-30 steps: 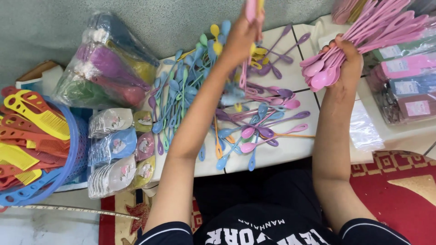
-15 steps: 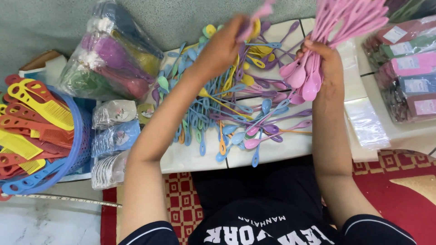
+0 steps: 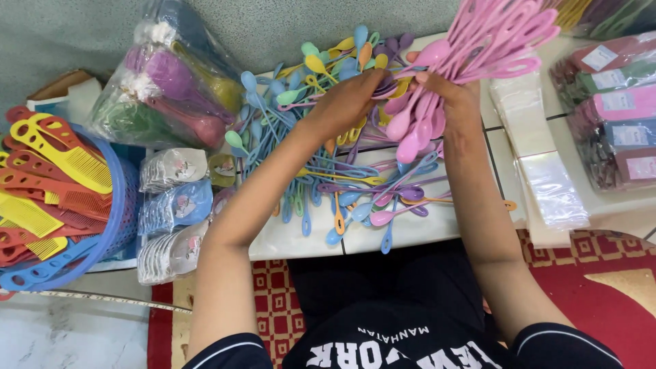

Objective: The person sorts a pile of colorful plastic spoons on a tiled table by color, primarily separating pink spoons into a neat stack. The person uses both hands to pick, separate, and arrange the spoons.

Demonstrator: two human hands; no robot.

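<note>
A loose pile of pastel long-handled plastic spoons (image 3: 328, 178) sprawls below the grip. The right hand (image 3: 451, 102) clamps a fanned bunch of pink plastic spoons (image 3: 478, 48); the left hand (image 3: 348, 102) pinches a purple spoon (image 3: 389, 85) beside it. The overfull fan may slip and scatter.

Two hands (image 3: 348, 102), one blue basket (image 3: 109, 225) of combs, three stacks of small packets (image 3: 174, 167) (spoons uncountable)

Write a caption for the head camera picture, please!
Right hand grips a bunch of pink plastic spoons; left hand touches the mixed-colour spoon pile.
</note>
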